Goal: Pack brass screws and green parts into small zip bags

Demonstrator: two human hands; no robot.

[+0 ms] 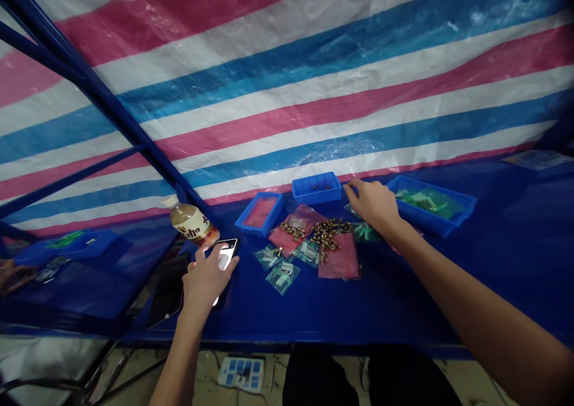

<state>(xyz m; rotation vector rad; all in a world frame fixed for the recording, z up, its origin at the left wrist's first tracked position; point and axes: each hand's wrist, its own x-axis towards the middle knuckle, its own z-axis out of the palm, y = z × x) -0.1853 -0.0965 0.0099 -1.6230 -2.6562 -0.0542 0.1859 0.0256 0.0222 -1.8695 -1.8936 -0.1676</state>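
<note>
My left hand (206, 274) lies over a lit smartphone (228, 252), fingers spread apart and touching it; the palm covers much of the screen. My right hand (372, 204) hovers at the right of a blue bin (316, 195) holding a few small brass parts. Its fingers are curled together, and whatever they may hold is hidden. Nearby lies a pile of brass-coloured fittings (329, 234) on pink plastic bags (341, 265). Small clear bags with pale pieces (283, 275) are on the blue table (269, 319), left of the pile.
A drink bottle (192, 222) stands beyond my left hand. One blue bin (239, 219) holds pink bags; another (448, 226) holds green bags. A dark flat device (168, 292) lies left of the phone. At far left, another person's hand (9, 276) shows. A power strip (242, 373) is on the floor.
</note>
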